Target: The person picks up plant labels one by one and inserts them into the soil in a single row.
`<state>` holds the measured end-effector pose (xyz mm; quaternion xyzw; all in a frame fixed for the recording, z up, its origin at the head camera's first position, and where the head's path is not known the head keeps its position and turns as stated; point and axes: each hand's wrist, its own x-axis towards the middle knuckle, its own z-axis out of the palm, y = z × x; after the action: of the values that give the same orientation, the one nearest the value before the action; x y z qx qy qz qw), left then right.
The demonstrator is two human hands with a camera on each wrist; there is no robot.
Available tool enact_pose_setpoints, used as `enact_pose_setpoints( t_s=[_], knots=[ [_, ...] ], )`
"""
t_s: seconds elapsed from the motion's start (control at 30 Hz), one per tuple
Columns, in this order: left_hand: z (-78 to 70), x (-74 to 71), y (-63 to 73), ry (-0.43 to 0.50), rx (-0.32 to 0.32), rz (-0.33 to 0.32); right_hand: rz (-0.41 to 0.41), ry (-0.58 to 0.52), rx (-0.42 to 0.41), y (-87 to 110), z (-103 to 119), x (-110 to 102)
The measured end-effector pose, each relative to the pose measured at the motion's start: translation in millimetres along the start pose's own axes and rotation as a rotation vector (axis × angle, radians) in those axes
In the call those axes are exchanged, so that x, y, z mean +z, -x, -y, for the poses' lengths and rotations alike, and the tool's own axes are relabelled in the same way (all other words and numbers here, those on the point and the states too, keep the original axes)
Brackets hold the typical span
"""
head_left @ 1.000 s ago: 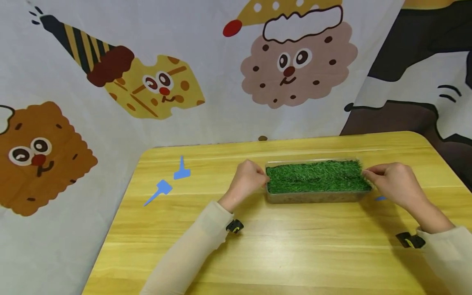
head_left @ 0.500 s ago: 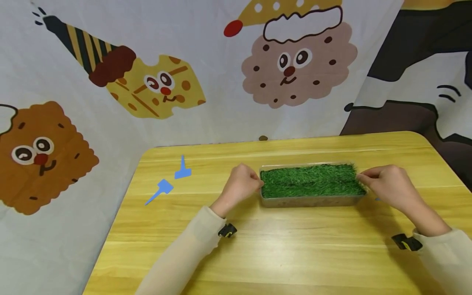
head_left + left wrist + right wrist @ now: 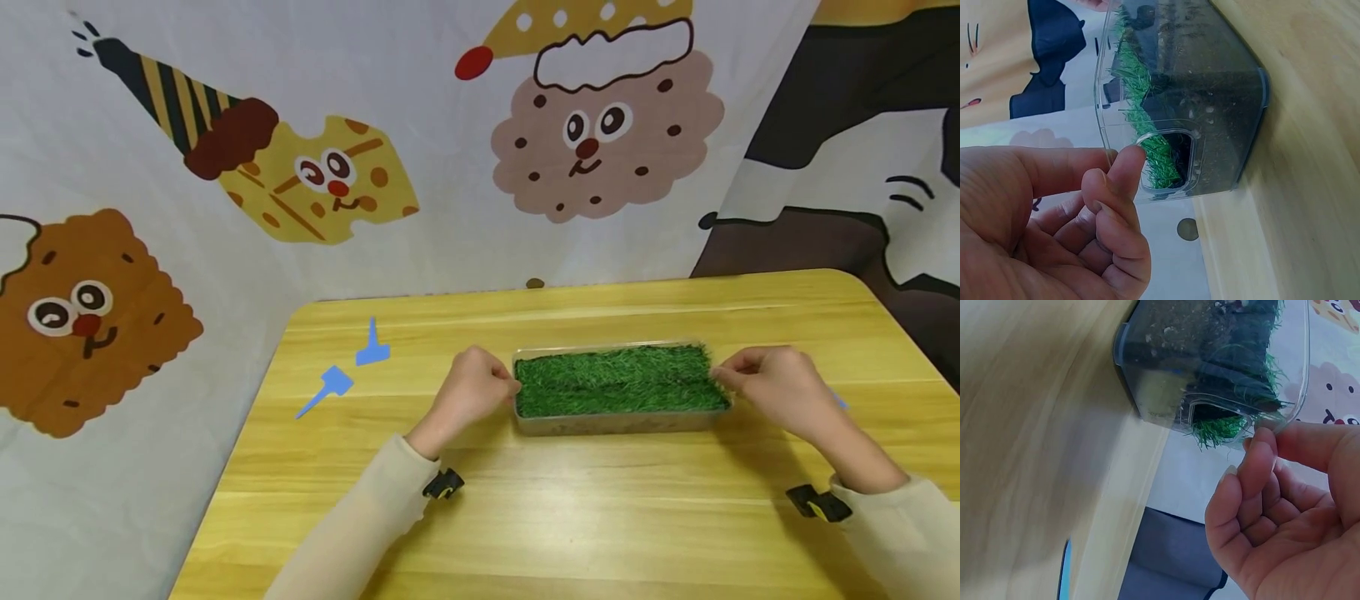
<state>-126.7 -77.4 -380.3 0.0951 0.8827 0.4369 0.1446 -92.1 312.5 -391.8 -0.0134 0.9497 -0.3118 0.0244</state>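
A long clear plastic box [image 3: 622,423] stands on the table, with soil inside and artificial grass [image 3: 615,380] on top. My left hand [image 3: 471,392] pinches the rim at its left end between thumb and curled index finger. At the opposite end my right hand [image 3: 772,387] pinches the rim in the same way. Each end wall has a rounded cut-out; in the left wrist view grass [image 3: 1157,159] shows through it, and in the right wrist view grass tufts [image 3: 1219,430] poke out. Both wrist views show the box's base close to the tabletop; whether it touches cannot be told.
Two blue T-shaped plant labels [image 3: 372,346] [image 3: 327,390] lie at the left on the wooden table [image 3: 525,525]. Another blue piece [image 3: 840,401] is partly hidden behind my right wrist. A cartoon-printed cloth [image 3: 450,250] hangs behind the table's back edge.
The box has moved toward me and a little left, with both hands keeping their pinch on its ends. The blue piece at the right now shows beyond my right wrist.
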Motion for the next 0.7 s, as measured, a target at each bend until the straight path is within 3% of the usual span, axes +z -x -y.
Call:
enact_pose_setpoints(
  t_s=[0.5,0.7],
  knots=[
    [7.9,-9.8,13.7,-0.004,-0.047,0.011,0.032,-0.035,-0.019,10.5,10.1,6.0],
    [12.2,-13.9,18.0,0.002,-0.037,0.012,0.045,-0.047,-0.023,13.5,13.3,9.2]
  ],
)
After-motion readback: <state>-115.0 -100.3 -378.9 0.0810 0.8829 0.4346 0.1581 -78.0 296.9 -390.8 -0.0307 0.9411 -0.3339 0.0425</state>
